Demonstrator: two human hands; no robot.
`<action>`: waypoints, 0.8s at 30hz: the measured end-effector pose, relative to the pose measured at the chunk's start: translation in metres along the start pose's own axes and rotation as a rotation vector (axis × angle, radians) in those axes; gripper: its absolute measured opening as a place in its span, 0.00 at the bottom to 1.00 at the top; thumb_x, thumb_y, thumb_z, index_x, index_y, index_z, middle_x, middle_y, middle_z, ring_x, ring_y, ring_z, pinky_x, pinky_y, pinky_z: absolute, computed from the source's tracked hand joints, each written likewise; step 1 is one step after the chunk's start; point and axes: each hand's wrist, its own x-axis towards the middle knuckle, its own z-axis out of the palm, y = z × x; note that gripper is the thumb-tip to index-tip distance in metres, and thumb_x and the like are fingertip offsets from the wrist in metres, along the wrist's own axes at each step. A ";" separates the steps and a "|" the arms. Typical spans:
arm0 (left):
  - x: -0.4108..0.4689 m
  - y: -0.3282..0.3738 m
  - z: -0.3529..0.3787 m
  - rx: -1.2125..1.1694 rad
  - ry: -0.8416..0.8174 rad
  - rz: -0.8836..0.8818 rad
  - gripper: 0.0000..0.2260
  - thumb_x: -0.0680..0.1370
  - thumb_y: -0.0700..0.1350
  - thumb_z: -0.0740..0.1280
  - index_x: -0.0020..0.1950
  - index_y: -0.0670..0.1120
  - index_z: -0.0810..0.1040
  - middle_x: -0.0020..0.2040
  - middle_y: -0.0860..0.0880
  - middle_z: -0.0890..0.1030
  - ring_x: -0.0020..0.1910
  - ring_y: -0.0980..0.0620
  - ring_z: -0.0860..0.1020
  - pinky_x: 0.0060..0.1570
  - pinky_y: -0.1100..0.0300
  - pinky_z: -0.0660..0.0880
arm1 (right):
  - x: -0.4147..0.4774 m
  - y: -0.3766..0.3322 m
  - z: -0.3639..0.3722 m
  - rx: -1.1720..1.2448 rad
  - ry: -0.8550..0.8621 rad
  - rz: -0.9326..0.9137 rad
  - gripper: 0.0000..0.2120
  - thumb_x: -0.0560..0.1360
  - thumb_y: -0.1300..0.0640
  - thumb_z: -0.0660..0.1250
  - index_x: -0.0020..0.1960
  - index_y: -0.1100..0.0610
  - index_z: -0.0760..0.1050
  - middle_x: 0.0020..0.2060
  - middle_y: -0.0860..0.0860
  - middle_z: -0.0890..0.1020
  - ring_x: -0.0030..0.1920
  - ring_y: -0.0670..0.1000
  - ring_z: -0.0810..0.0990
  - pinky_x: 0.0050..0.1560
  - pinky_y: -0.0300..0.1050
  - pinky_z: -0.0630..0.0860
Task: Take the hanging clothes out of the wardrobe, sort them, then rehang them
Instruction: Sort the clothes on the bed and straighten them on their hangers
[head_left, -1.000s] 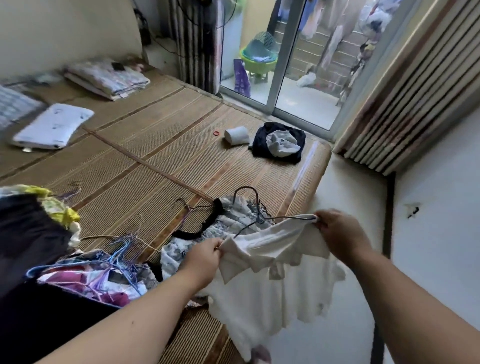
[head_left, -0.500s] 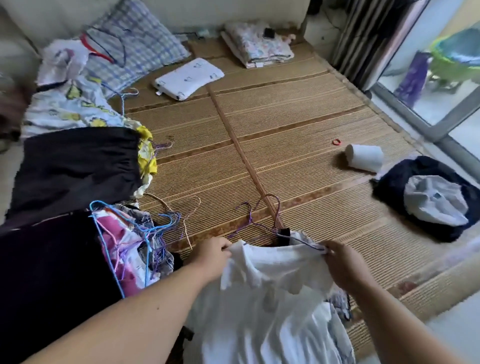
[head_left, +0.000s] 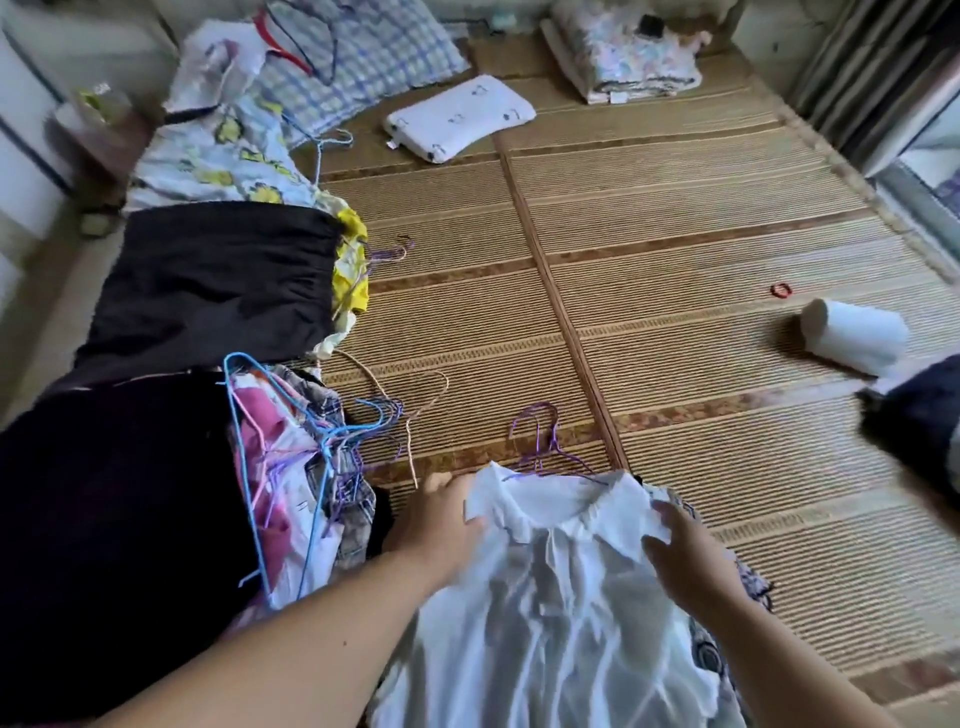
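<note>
Right, the white blouse (head_left: 545, 597) lies flat at six o'clock on the woven mat (head_left: 675, 249), collar towards twelve. The left hand (head_left: 441, 519) has its grip curled round the blouse's left shoulder, fingers tucked under the cloth. The right hand (head_left: 685, 551) pinches the right collar tip, so that grip is closed on fabric too. Purple wire hanger hooks (head_left: 540, 441) poke out just above the neckline. Over at eight o'clock, a pink floral garment (head_left: 280, 467) sits beneath a tangle of blue hangers (head_left: 322, 452), touching a dark garment at the edge. At ten o'clock, a black garment (head_left: 208, 275) is spread out. A white pillow (head_left: 457, 117) is at twelve, a toilet roll (head_left: 852, 335) on its side at three.
</note>
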 end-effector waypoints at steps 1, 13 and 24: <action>-0.006 -0.004 -0.003 -0.006 -0.026 0.015 0.23 0.77 0.50 0.64 0.72 0.52 0.66 0.70 0.48 0.66 0.67 0.48 0.68 0.63 0.60 0.67 | -0.009 -0.002 0.004 0.007 -0.043 -0.004 0.23 0.76 0.57 0.64 0.70 0.51 0.67 0.64 0.53 0.76 0.54 0.55 0.79 0.52 0.44 0.73; -0.093 -0.158 -0.108 -0.083 -0.089 0.149 0.21 0.76 0.51 0.65 0.69 0.56 0.69 0.68 0.52 0.68 0.64 0.53 0.71 0.63 0.62 0.67 | -0.141 -0.186 0.110 0.046 -0.204 -0.241 0.16 0.76 0.56 0.64 0.62 0.47 0.75 0.55 0.49 0.81 0.51 0.46 0.81 0.50 0.39 0.73; -0.121 -0.383 -0.204 -0.023 -0.065 0.018 0.20 0.78 0.52 0.62 0.71 0.56 0.67 0.70 0.53 0.67 0.66 0.53 0.70 0.63 0.60 0.67 | -0.205 -0.327 0.249 0.044 -0.203 -0.217 0.23 0.74 0.54 0.65 0.69 0.48 0.69 0.63 0.48 0.76 0.59 0.50 0.77 0.52 0.37 0.69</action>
